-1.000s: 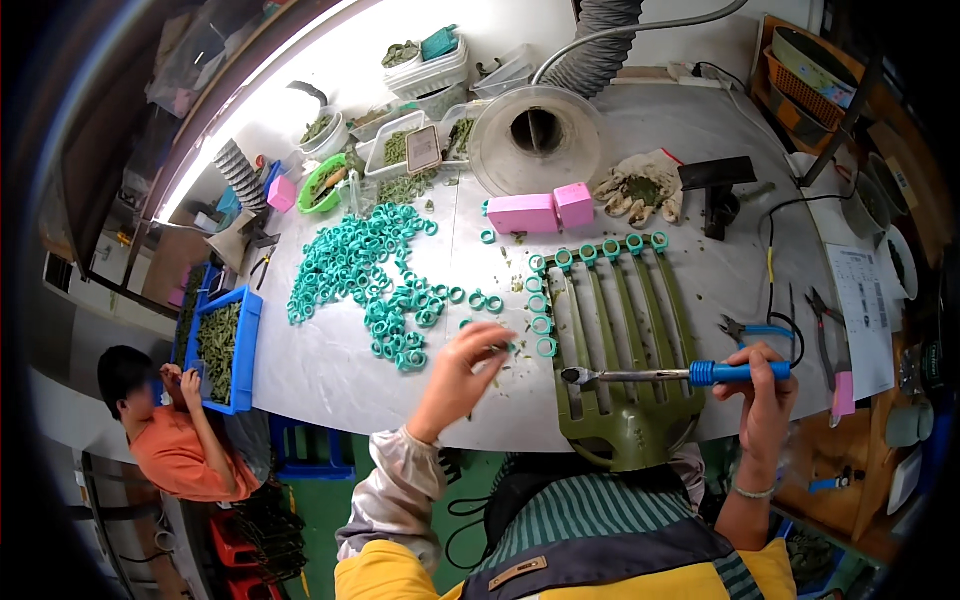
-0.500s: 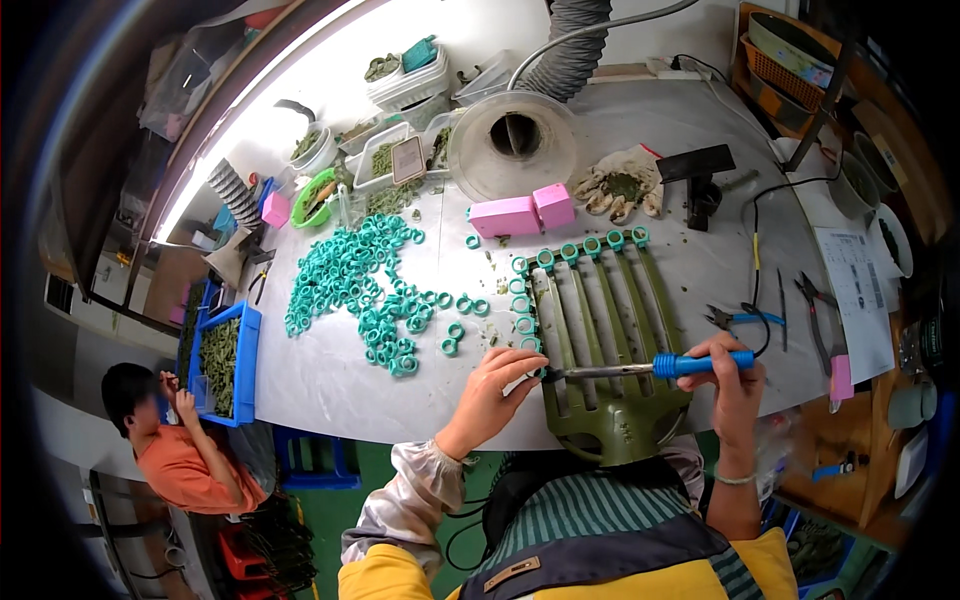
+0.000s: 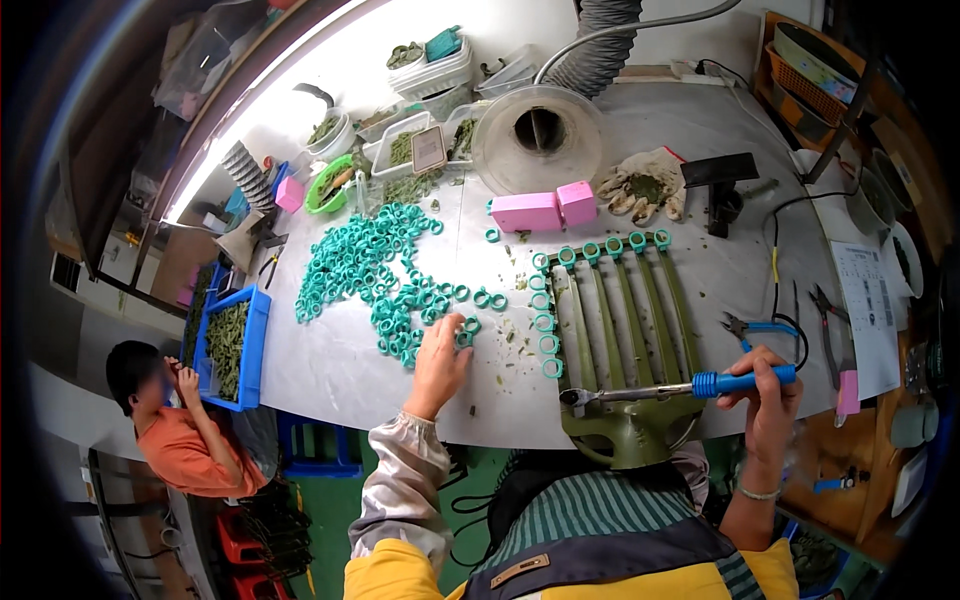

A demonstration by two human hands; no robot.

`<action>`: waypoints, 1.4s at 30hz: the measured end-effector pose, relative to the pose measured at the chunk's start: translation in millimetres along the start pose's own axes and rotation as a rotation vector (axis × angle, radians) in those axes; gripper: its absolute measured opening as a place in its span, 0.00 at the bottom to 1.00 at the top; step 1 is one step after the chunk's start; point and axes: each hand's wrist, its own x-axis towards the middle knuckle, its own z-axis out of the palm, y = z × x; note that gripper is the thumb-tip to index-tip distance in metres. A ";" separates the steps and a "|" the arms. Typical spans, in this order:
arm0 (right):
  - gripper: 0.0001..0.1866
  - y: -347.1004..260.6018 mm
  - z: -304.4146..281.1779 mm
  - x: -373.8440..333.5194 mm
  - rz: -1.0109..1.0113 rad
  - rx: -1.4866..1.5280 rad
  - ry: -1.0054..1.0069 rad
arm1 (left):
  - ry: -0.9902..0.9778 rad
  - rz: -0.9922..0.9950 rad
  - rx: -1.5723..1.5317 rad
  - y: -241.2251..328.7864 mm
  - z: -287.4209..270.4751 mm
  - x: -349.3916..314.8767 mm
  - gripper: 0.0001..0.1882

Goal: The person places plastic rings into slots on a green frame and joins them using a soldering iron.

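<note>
My right hand (image 3: pixel 768 393) grips the blue handle of a soldering iron (image 3: pixel 690 388). Its blackened tip lies over the lower left part of an olive-green rack (image 3: pixel 640 430) with several long bars and a rounded end with openings. Teal rings (image 3: pixel 545 322) line the rack's left side and far edge. Left of the rack, my left hand (image 3: pixel 438 362) is at the near right fringe of a heap of loose teal rings (image 3: pixel 365 255). Its thumb and index finger are apart around a single ring (image 3: pixel 463 339); the other fingers are partly hidden.
Beyond the rack lie pink blocks (image 3: pixel 527 212), a stained glove (image 3: pixel 645 185) and a clear funnel hood (image 3: pixel 540 165). Blue-handled pliers (image 3: pixel 765 328) and the iron's cord lie at right. Tubs of green pieces line the back. A person (image 3: pixel 195 430) sits left by a blue crate (image 3: pixel 250 345).
My left hand has left the rack's left side and moved left to the loose rings. A teal ring shows where its fingers were. The iron's tip has shifted down, and the view has shifted slightly.
</note>
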 end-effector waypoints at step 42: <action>0.16 -4.7 -12.7 -2.4 -0.012 0.009 -0.037 | -0.207 0.371 -0.160 117.4 8.4 -31.9 0.17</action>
